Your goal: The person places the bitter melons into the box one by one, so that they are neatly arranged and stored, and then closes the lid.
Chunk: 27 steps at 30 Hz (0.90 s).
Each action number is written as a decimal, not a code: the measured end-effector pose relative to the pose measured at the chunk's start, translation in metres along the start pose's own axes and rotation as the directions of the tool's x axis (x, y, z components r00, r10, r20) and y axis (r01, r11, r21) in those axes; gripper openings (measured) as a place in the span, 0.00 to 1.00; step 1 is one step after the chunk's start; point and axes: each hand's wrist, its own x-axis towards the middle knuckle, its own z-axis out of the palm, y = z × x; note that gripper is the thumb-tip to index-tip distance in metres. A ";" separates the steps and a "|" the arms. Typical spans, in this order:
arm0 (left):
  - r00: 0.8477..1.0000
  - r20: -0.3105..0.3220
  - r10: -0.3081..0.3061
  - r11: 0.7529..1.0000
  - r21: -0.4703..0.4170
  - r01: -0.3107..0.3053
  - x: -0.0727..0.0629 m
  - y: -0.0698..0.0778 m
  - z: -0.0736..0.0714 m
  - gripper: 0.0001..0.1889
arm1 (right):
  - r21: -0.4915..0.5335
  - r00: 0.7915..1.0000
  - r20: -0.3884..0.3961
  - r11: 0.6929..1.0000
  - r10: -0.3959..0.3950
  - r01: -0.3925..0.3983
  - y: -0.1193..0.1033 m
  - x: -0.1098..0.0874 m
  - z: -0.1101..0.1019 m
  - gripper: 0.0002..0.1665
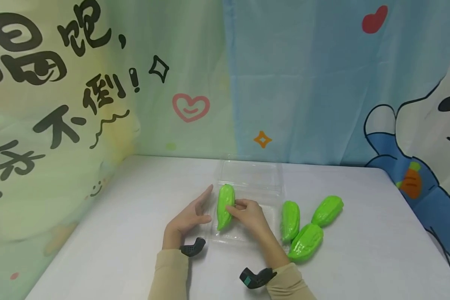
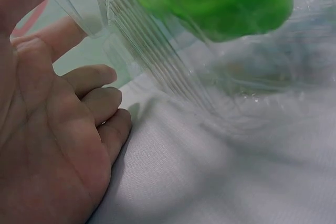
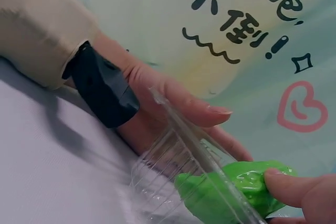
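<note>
A glossy bright green, elongated piece with a pointed end (image 1: 224, 206), vegetable-like in shape, is pinched between the thumb and fingers of my right hand (image 1: 253, 214). It stands over the left part of a clear plastic clamshell box (image 1: 268, 212), whose lid (image 1: 251, 173) is folded back. Beside the box's left wall is my left hand (image 1: 187, 218), thumb and fingers spread apart, holding nothing. In the left wrist view, the ribbed clear wall (image 2: 152, 51) runs close to that hand; whether they touch I cannot tell. Through the wall in the right wrist view shows part of the green piece (image 3: 252, 179).
To the right of the box, several similar green pieces lie on the white table (image 1: 367, 250): one upright-lying piece (image 1: 290, 221), a nearer one (image 1: 306, 242) and a farther one (image 1: 327, 211). A printed curtain (image 1: 303, 83) hangs behind the table.
</note>
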 end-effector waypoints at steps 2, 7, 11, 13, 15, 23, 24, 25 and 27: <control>1.000 -0.002 0.010 1.000 0.014 -0.010 0.001 -0.001 0.000 0.55 | -0.023 1.000 0.004 1.000 0.005 -0.005 0.001 0.001 0.001 0.36; 1.000 -0.010 0.025 0.999 0.029 -0.025 0.001 -0.002 -0.001 0.56 | -0.048 1.000 0.017 0.999 0.007 -0.007 0.002 0.002 0.003 0.37; 0.999 -0.009 0.031 0.999 0.024 -0.031 0.000 0.000 -0.001 0.57 | -0.076 0.999 0.039 0.997 -0.010 0.013 0.002 0.001 0.005 0.35; 0.999 -0.008 0.035 0.999 0.016 -0.035 0.000 0.002 -0.001 0.57 | -0.097 0.999 0.049 0.995 -0.015 0.019 0.001 0.000 0.006 0.34; 0.999 -0.008 0.032 0.999 0.009 -0.032 0.000 0.004 0.000 0.57 | -0.117 0.998 0.056 0.993 -0.020 0.026 0.000 -0.001 0.006 0.33; 1.000 -0.011 0.022 0.999 -0.027 -0.022 -0.001 0.007 0.001 0.57 | -0.174 0.998 0.051 0.984 -0.029 0.038 0.002 0.000 0.009 0.34; 1.000 -0.009 0.024 0.999 -0.027 -0.024 -0.001 0.006 0.001 0.57 | -0.183 0.998 0.050 0.982 -0.030 0.038 0.002 0.000 0.009 0.34; 1.000 -0.010 0.023 0.999 -0.025 -0.024 -0.001 0.006 0.002 0.57 | -0.195 0.998 0.048 0.980 -0.035 0.044 0.002 0.000 0.009 0.35; 1.000 -0.010 0.026 0.999 -0.027 -0.026 0.000 0.004 0.002 0.57 | -0.206 0.998 0.044 0.977 -0.044 0.052 0.003 0.000 0.009 0.35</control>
